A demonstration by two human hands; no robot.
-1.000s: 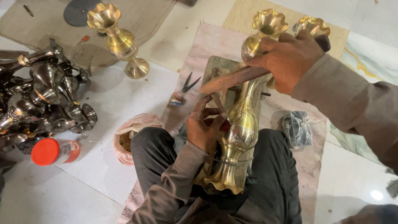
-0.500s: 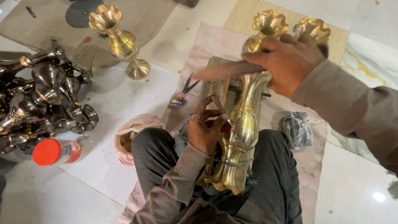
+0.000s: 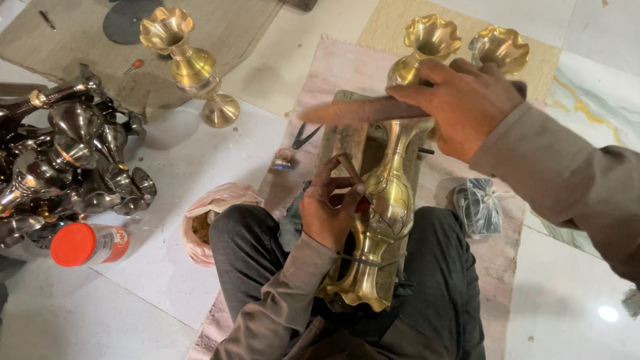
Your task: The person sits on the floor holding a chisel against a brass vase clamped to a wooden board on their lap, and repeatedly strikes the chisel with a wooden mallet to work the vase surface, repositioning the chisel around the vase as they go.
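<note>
A tall brass vase (image 3: pixel 391 201) lies lengthwise on a wooden block (image 3: pixel 345 138) between my crossed legs, its fluted mouth pointing away. My left hand (image 3: pixel 330 212) pinches a small chisel (image 3: pixel 351 167) whose tip rests against the vase's body. My right hand (image 3: pixel 459 107) is raised over the vase's neck. It grips a wooden stick (image 3: pixel 348 113) that points left, held above the chisel and apart from it.
A second brass vase mouth (image 3: pixel 501 49) shows behind my right hand. Another brass vase (image 3: pixel 187 66) lies on a mat at upper left. Dark metal vases (image 3: pixel 45 163) are heaped at left beside a red-capped bottle (image 3: pixel 88 244). A pink bag (image 3: pixel 215 208), pliers (image 3: pixel 305 136) and a black bundle (image 3: pixel 478 207) lie close by.
The wooden stick in my right hand has lifted and levelled a little. Another person's hand seen at lower right a second ago is gone. My left hand stays on the chisel.
</note>
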